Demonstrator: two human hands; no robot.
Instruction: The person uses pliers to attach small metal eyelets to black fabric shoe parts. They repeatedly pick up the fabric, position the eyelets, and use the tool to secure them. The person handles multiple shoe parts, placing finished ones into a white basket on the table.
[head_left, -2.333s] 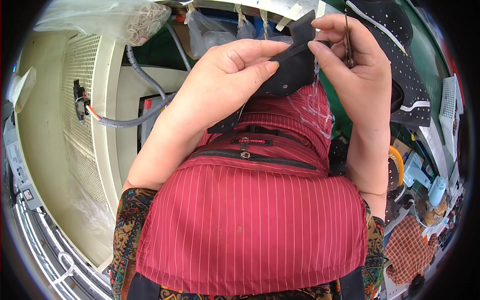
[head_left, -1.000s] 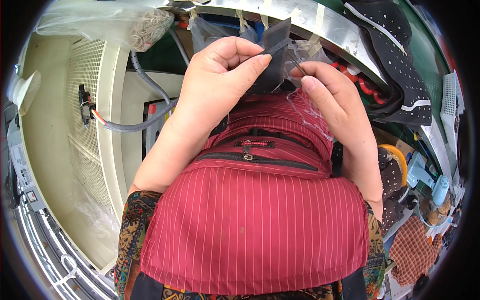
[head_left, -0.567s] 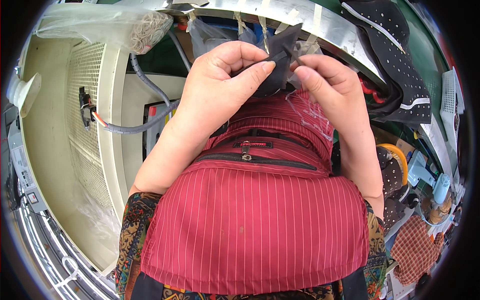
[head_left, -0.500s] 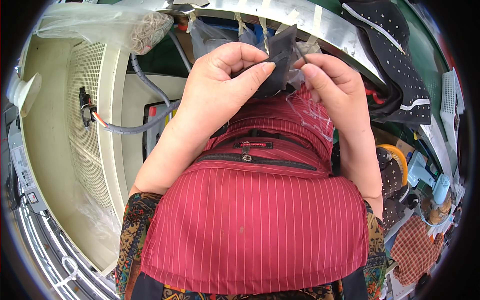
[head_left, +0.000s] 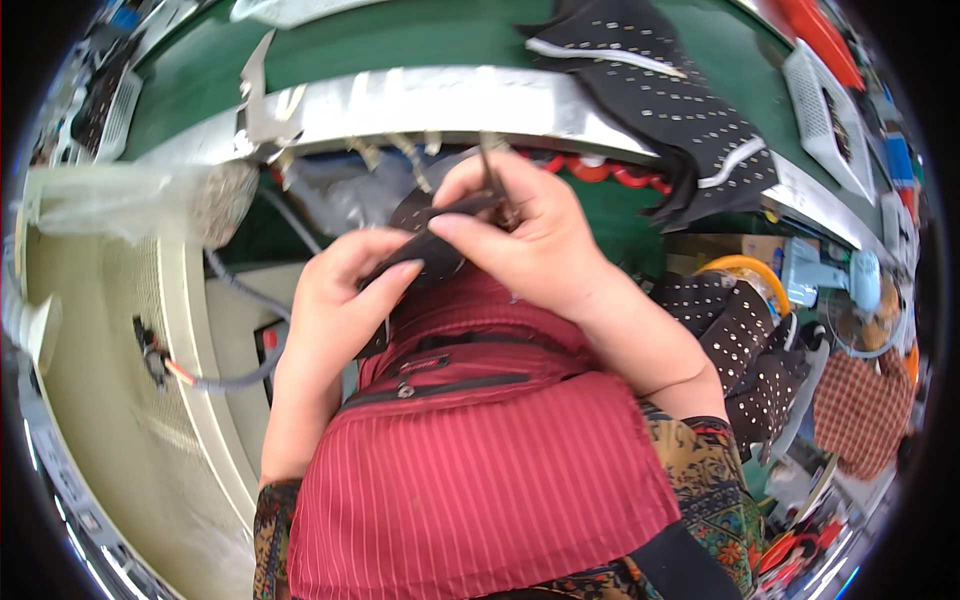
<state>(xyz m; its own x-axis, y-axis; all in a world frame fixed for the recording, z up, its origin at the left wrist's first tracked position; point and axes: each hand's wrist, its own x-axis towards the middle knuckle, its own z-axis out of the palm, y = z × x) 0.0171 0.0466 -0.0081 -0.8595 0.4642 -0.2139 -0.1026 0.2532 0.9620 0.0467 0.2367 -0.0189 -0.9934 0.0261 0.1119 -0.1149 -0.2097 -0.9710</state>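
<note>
A small black fabric piece (head_left: 428,238) is held up in front of me over my red striped apron (head_left: 480,470). My left hand (head_left: 340,300) pinches its lower left edge between thumb and fingers. My right hand (head_left: 520,240) covers its right side and grips it, with a thin dark tool (head_left: 490,170) sticking up between the fingers. Both hands touch each other around the piece, and most of the fabric is hidden behind them.
A green work table (head_left: 400,40) with a metal front rail (head_left: 420,100) runs across the top. Black studded fabric pieces (head_left: 680,110) lie on it, more (head_left: 740,340) at my right. A cream machine housing (head_left: 110,400) with a grey cable (head_left: 230,375) stands left. A white basket (head_left: 825,95) sits upper right.
The view has tilted up and right, showing more of the table. My right hand has moved over the top of the black piece, and a thin tool now shows in it.
</note>
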